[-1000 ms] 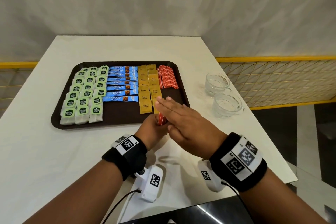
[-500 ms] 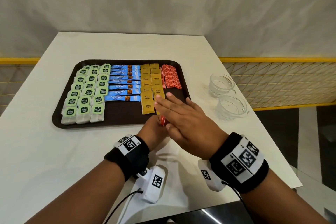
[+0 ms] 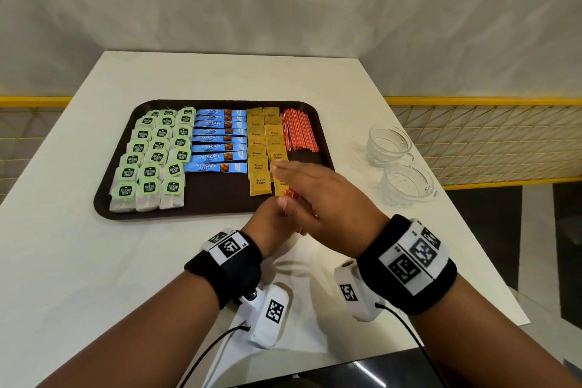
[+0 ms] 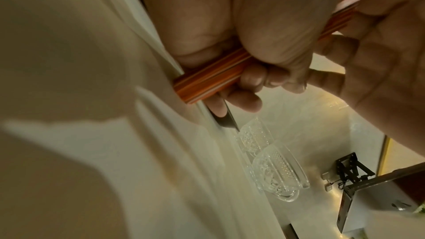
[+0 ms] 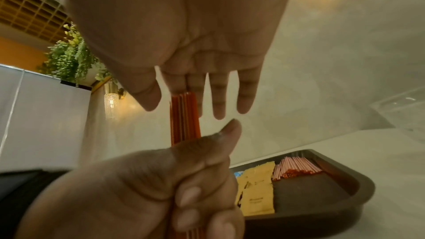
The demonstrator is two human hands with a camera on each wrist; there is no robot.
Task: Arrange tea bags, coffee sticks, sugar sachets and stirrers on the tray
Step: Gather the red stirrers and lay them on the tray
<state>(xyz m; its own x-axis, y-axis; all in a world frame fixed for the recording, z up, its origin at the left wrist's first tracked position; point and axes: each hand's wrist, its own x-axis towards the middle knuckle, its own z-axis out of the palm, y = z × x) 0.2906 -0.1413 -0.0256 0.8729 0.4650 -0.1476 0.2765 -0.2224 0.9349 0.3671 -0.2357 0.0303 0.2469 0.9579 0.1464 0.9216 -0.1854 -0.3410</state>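
Observation:
A dark brown tray (image 3: 217, 198) holds rows of green-labelled tea bags (image 3: 151, 161), blue coffee sticks (image 3: 217, 142), yellow sugar sachets (image 3: 264, 148) and a pile of orange stirrers (image 3: 297, 131). At the tray's near right edge my left hand (image 3: 271, 224) grips a bundle of orange stirrers (image 4: 214, 77) upright in its fist (image 5: 161, 188). My right hand (image 3: 311, 192) is flat, fingers straight, its palm pressed on the bundle's top end (image 5: 184, 115).
Two cut-glass cups (image 3: 389, 142) (image 3: 406, 183) stand on the white table (image 3: 78, 261) right of the tray. The table's right edge drops off beside them. A yellow railing (image 3: 485, 101) runs behind.
Both hands stay together at the tray's near right edge, barely shifted. The right palm still lies on the stirrer bundle's top.

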